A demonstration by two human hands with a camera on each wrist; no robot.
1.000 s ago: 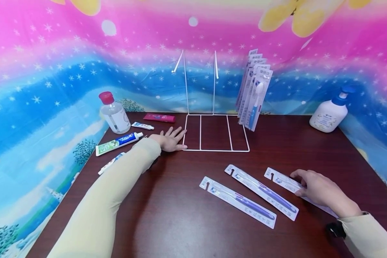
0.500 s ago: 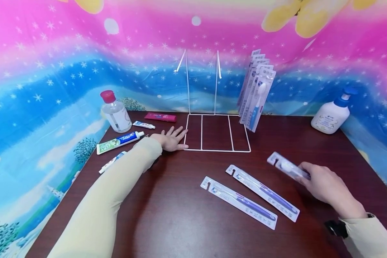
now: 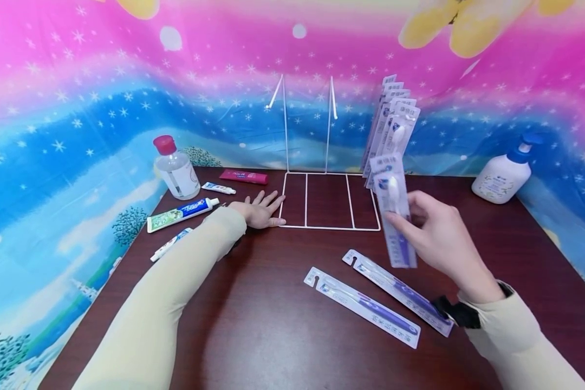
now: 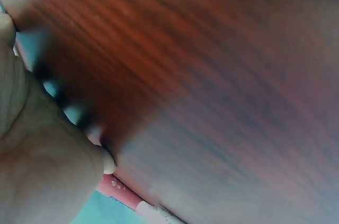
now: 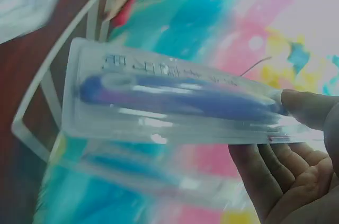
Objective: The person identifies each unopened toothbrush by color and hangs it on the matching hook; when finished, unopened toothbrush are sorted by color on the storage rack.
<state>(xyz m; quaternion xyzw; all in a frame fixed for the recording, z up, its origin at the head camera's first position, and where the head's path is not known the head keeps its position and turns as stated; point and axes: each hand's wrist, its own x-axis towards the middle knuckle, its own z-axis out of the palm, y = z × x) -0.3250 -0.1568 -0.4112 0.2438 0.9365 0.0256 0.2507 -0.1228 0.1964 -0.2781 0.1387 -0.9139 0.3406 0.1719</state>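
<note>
My right hand holds a packaged purple toothbrush upright above the table, thumb on its front and fingers behind. In the right wrist view the toothbrush pack stretches across the picture from the thumb. Behind it, a row of hanging packaged toothbrushes fills the right arm of a white wire rack. My left hand lies flat with spread fingers, fingertips at the rack's left base edge. Two more packaged purple toothbrushes, a nearer one and a farther one, lie on the table.
Left of the rack are a red-capped clear bottle, a pink tube and several toothpaste tubes. A white pump bottle stands at the back right. Two bare rack hooks jut forward. A printed cloth hangs behind the table.
My right hand has lifted the rightmost toothbrush pack off the table, carried it left and toward the rack, and turned it upright. The left hand has stayed in place.
</note>
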